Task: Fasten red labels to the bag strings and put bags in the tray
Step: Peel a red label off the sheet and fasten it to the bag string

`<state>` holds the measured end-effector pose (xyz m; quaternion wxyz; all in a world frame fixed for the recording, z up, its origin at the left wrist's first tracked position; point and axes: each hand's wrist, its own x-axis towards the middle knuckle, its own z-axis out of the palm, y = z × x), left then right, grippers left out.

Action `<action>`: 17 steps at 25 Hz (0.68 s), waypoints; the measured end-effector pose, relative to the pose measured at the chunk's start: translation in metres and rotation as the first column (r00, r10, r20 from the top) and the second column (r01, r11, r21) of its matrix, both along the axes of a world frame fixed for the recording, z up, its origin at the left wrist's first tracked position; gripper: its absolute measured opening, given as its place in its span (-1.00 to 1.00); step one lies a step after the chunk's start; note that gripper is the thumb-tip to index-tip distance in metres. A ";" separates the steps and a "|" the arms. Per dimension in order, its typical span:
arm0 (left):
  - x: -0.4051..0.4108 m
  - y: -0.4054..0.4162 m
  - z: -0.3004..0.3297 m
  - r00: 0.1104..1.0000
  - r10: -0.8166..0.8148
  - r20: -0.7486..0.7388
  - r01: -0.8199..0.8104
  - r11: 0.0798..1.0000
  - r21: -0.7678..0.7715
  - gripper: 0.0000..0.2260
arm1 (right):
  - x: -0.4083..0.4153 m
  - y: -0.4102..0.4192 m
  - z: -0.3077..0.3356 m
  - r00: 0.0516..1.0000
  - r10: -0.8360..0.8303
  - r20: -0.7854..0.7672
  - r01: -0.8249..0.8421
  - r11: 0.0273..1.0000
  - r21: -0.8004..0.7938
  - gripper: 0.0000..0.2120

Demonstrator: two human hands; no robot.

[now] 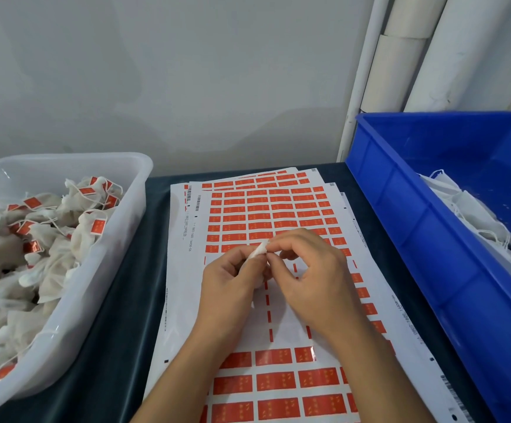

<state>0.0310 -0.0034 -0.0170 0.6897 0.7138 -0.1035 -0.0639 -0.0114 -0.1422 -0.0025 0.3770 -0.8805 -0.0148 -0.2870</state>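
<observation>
We held a small white bag (257, 253) between both hands above the label sheets (278, 215). Our left hand (232, 279) curled its fingers around the lower part of the bag, most of which was hidden inside the grip. Our right hand (306, 270) pinched the bag's upper end between thumb and forefinger, the remaining fingers bent. Whether a string lay between the fingertips we could not tell.

The sheets lay fanned in a stack on a dark table cover (120, 331), each printed with rows of red labels (275, 381). The middle band of the top sheet, directly beneath our hands, showed bare white backing with only thin red strips.

At the left stood a translucent plastic tray (110, 261), filled with white bags carrying red labels on their strings (43, 233). At the right stood a blue plastic bin (415, 215), holding a heap of white bags (473, 215) against its near right side.
</observation>
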 end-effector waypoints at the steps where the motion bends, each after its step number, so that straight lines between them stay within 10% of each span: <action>1: 0.000 0.000 0.000 1.000 0.003 0.005 -0.003 1.000 0.000 -0.81 | 0.000 0.000 0.000 1.000 -0.012 0.018 0.012 1.000 -0.021 -0.83; 17: -0.002 -0.002 0.002 1.000 0.013 0.027 -0.015 0.998 0.064 -0.77 | 0.003 0.007 -0.006 0.999 -0.028 -0.032 0.024 0.994 -0.104 -0.86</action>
